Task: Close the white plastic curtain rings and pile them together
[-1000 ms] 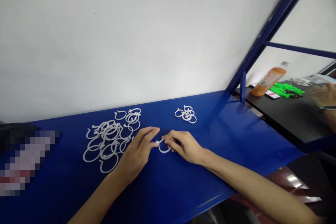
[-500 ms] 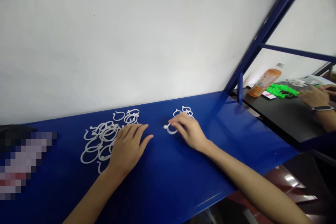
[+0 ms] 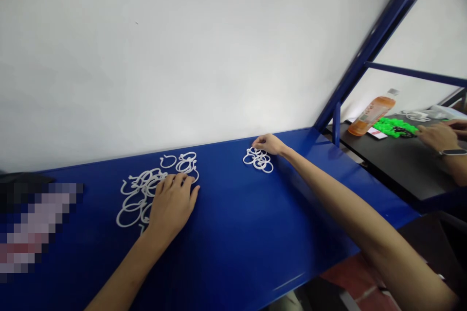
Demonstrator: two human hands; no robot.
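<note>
White open plastic rings with small knobbed ends lie in two groups on a blue tabletop [image 3: 226, 233]. My left hand [image 3: 174, 199] rests over the right side of the larger ring pile [image 3: 130, 215], its fingers spread and curved down, covering part of it. Farther off to the right, my right hand [image 3: 268, 143] is at the back of the smaller ring group [image 3: 259, 161]. Its thumb and fingertips are pinched together on a white ring there, mostly hidden by the fingers.
A pale wall [image 3: 219, 58] rises behind the table. A blue metal frame [image 3: 336, 124] stands at the right. Beyond it, a black table [image 3: 394, 165] holds an orange drink bottle [image 3: 374, 112], green pieces [image 3: 394, 126] and another person's hands [image 3: 438, 133]. Dark cloth [image 3: 25, 184] lies left.
My right hand has moved away from me with a ring, from in front of the smaller group to its back edge. My left hand has shifted slightly left over the larger pile.
</note>
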